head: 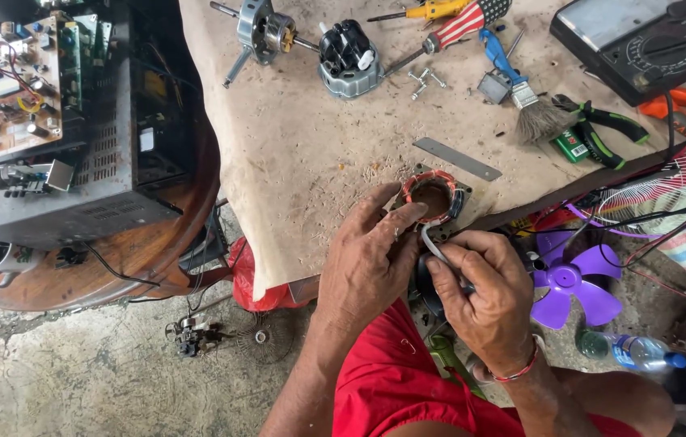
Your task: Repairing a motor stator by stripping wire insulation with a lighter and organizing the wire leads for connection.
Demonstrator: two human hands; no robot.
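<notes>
Right now I'm steadying the copper-wound motor stator [434, 200] at the workbench [311, 137] edge with my left hand [371, 259], while my right hand [484, 291] is pinching its gray lead wires [434, 247].

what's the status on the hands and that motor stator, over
Left hand gripping the stator at the table edge. Right hand pinching its grey lead. Nothing in the way.

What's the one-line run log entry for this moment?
left hand: steadies motor stator at bench edge | right hand: pinches grey lead from stator | nearby: purple fan blade, brush
</notes>
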